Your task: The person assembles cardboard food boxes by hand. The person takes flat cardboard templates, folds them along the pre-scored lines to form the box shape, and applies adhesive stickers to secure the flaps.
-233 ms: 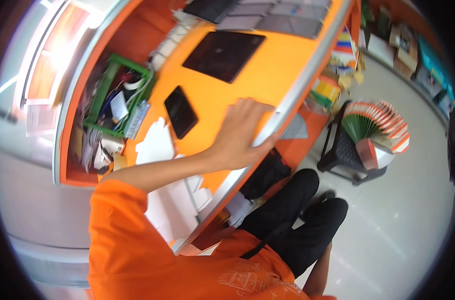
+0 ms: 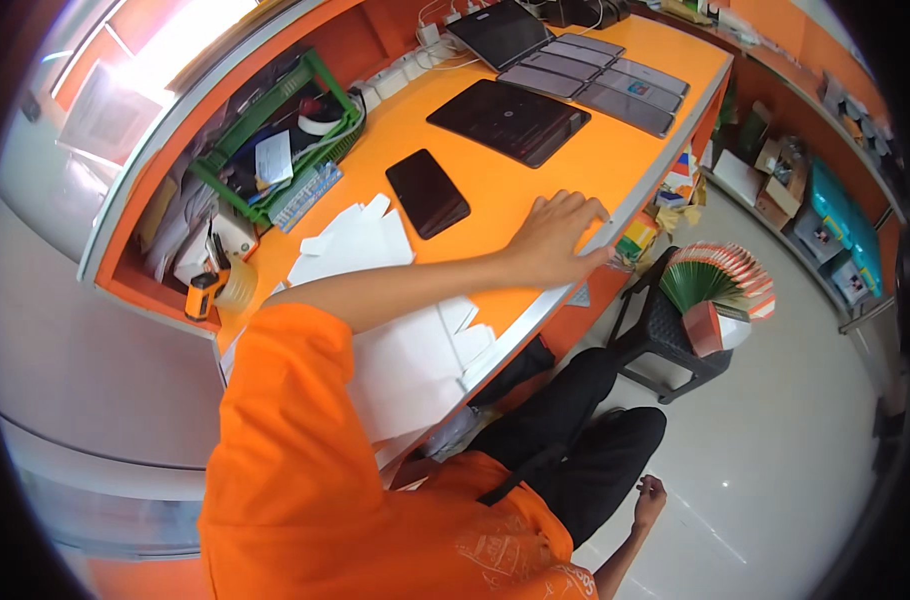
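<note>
My left hand (image 2: 558, 240) rests at the front edge of the orange desk (image 2: 495, 215), its bent fingers spread on the top and the thumb beside the metal trim. It holds nothing. Beyond it lie a black tablet (image 2: 510, 120) and, further left, a dark smartphone (image 2: 428, 193). White cut-out paper sheets (image 2: 400, 385) lie partly under my left forearm. Low beside my black-trousered legs hangs my right hand (image 2: 651, 502), its fingers loosely curled and apart, with nothing seen in them.
Several flat grey devices (image 2: 630, 100) and a dark laptop-like screen (image 2: 500, 35) sit at the far end. A green basket (image 2: 325, 150) of odds and ends stands in the left shelf. To the right, a black stool (image 2: 665, 335) bears a fan of leaflets (image 2: 720, 280).
The view has swung, so the desk shows further right and more of its far end appears. My left hand stays at the desk edge. My right hand has come into sight.
</note>
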`<state>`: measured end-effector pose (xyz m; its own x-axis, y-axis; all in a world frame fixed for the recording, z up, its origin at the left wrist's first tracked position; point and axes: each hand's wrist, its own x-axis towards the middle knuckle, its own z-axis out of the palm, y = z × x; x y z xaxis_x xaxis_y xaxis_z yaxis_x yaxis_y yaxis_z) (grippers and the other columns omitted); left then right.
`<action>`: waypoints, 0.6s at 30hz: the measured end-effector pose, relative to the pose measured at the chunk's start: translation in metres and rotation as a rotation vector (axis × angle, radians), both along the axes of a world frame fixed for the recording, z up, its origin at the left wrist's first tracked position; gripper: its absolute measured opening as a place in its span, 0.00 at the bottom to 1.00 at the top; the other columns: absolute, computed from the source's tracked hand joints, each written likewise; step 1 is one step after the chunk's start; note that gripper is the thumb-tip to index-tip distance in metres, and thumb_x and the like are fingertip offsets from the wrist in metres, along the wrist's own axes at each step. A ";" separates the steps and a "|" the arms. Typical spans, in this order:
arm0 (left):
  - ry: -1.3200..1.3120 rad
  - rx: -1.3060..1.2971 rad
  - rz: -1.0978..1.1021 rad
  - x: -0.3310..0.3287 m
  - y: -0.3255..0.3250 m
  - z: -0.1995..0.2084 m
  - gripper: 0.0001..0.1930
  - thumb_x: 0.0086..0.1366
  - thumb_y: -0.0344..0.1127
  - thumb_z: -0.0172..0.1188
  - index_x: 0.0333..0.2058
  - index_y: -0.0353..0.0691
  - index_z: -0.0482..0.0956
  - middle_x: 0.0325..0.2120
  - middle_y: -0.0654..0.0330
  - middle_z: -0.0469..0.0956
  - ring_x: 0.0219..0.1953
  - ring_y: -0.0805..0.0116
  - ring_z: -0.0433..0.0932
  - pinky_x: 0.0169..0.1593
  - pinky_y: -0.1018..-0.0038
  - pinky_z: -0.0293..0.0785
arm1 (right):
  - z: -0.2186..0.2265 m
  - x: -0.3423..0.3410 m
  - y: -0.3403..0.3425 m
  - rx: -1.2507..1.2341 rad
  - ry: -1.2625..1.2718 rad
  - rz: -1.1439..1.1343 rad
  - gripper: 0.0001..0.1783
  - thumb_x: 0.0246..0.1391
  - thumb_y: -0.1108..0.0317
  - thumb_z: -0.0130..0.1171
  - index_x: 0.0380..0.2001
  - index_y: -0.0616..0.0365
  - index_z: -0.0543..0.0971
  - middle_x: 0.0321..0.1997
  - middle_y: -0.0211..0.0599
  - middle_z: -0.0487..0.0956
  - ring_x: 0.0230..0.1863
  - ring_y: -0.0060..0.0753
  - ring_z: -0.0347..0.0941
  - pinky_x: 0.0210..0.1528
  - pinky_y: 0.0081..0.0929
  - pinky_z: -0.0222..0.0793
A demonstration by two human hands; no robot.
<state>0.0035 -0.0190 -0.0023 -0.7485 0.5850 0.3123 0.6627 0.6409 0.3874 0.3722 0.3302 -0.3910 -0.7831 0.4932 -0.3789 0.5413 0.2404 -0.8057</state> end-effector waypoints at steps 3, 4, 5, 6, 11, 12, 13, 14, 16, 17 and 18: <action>-0.246 0.188 -0.020 0.019 -0.041 0.029 0.19 0.66 0.47 0.60 0.47 0.39 0.76 0.38 0.57 0.74 0.44 0.63 0.73 0.48 0.65 0.67 | 0.072 0.020 -0.029 -0.155 0.204 -0.212 0.17 0.67 0.60 0.53 0.44 0.66 0.79 0.40 0.43 0.82 0.40 0.33 0.79 0.46 0.30 0.75; -0.434 0.314 -0.022 0.031 -0.060 0.047 0.19 0.66 0.47 0.61 0.46 0.38 0.77 0.38 0.57 0.76 0.42 0.65 0.75 0.46 0.68 0.70 | 0.095 0.026 -0.044 -0.175 0.251 -0.266 0.17 0.67 0.60 0.53 0.42 0.66 0.79 0.40 0.42 0.81 0.39 0.31 0.78 0.47 0.30 0.75; -0.287 0.230 -0.007 0.046 -0.081 0.065 0.19 0.67 0.47 0.61 0.46 0.37 0.77 0.38 0.57 0.77 0.40 0.65 0.77 0.44 0.70 0.72 | 0.113 0.035 -0.058 -0.156 0.250 -0.278 0.17 0.67 0.60 0.53 0.42 0.66 0.79 0.40 0.42 0.81 0.39 0.31 0.78 0.47 0.30 0.75; -0.135 0.146 0.004 0.059 -0.100 0.082 0.19 0.67 0.46 0.61 0.46 0.36 0.78 0.38 0.56 0.78 0.39 0.66 0.78 0.43 0.71 0.74 | 0.128 0.044 -0.071 -0.208 0.292 -0.330 0.16 0.67 0.61 0.53 0.42 0.66 0.79 0.40 0.42 0.81 0.39 0.31 0.78 0.47 0.30 0.75; 0.097 -0.192 0.288 0.110 -0.200 0.116 0.23 0.63 0.52 0.64 0.44 0.36 0.79 0.35 0.53 0.80 0.37 0.58 0.79 0.44 0.63 0.74 | 0.172 0.057 -0.110 -0.223 0.294 -0.336 0.14 0.67 0.62 0.54 0.39 0.64 0.79 0.38 0.40 0.81 0.36 0.28 0.78 0.47 0.28 0.76; -0.006 -0.390 0.470 0.119 -0.214 0.122 0.25 0.63 0.56 0.62 0.42 0.35 0.80 0.33 0.51 0.81 0.36 0.56 0.80 0.43 0.62 0.74 | 0.179 0.052 -0.111 -0.218 0.301 -0.311 0.14 0.67 0.62 0.54 0.39 0.64 0.79 0.38 0.40 0.81 0.36 0.28 0.78 0.47 0.28 0.76; -0.118 -0.583 0.650 0.127 -0.227 0.125 0.27 0.63 0.59 0.61 0.40 0.35 0.80 0.30 0.49 0.81 0.35 0.54 0.81 0.43 0.60 0.75 | 0.186 0.046 -0.111 -0.194 0.330 -0.280 0.14 0.67 0.63 0.54 0.40 0.65 0.79 0.38 0.40 0.81 0.37 0.28 0.78 0.47 0.28 0.75; -0.119 -0.633 0.632 0.132 -0.242 0.117 0.33 0.63 0.66 0.54 0.34 0.33 0.82 0.25 0.45 0.81 0.33 0.49 0.81 0.41 0.57 0.74 | 0.195 0.039 -0.110 -0.169 0.360 -0.249 0.14 0.67 0.63 0.54 0.40 0.65 0.79 0.38 0.40 0.81 0.37 0.28 0.77 0.47 0.28 0.75; -0.275 -0.694 0.649 0.151 -0.235 0.120 0.36 0.64 0.68 0.52 0.34 0.33 0.82 0.29 0.45 0.82 0.37 0.49 0.82 0.43 0.56 0.75 | 0.216 0.022 -0.109 -0.055 0.394 -0.192 0.15 0.67 0.62 0.54 0.42 0.65 0.79 0.39 0.39 0.81 0.38 0.28 0.77 0.47 0.27 0.75; -0.431 -0.769 0.641 0.160 -0.232 0.118 0.38 0.64 0.70 0.49 0.35 0.32 0.83 0.33 0.45 0.83 0.40 0.49 0.82 0.46 0.55 0.76 | 0.225 0.013 -0.108 0.047 0.419 -0.154 0.16 0.67 0.61 0.55 0.43 0.65 0.79 0.40 0.39 0.81 0.39 0.27 0.77 0.47 0.27 0.74; -0.434 -0.751 0.666 0.168 -0.235 0.110 0.40 0.62 0.72 0.49 0.32 0.32 0.84 0.34 0.45 0.83 0.40 0.49 0.82 0.45 0.54 0.75 | 0.228 0.004 -0.110 0.077 0.443 -0.135 0.16 0.68 0.61 0.54 0.44 0.66 0.79 0.41 0.40 0.81 0.41 0.29 0.77 0.48 0.28 0.74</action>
